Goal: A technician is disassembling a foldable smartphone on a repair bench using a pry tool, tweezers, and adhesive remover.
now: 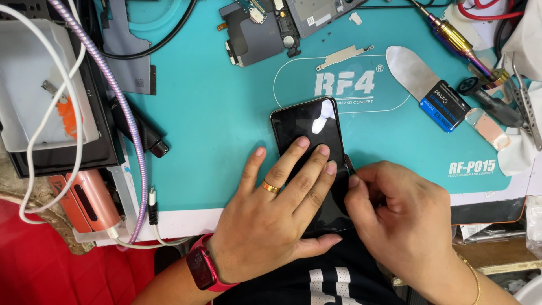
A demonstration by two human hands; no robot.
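a gold ring [270,187] is worn on the left hand [271,217], and a red watch [204,269] with a dark face on that wrist. a thin gold bracelet [475,278] is worn at the right hand [403,217]. a dark shirt [324,279] with white markings is seen at lower centre.

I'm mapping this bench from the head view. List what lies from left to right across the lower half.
Orange device → white cable plug → left hand pressing on the black phone → right hand at the phone's right edge, pinching a thin dark tool.
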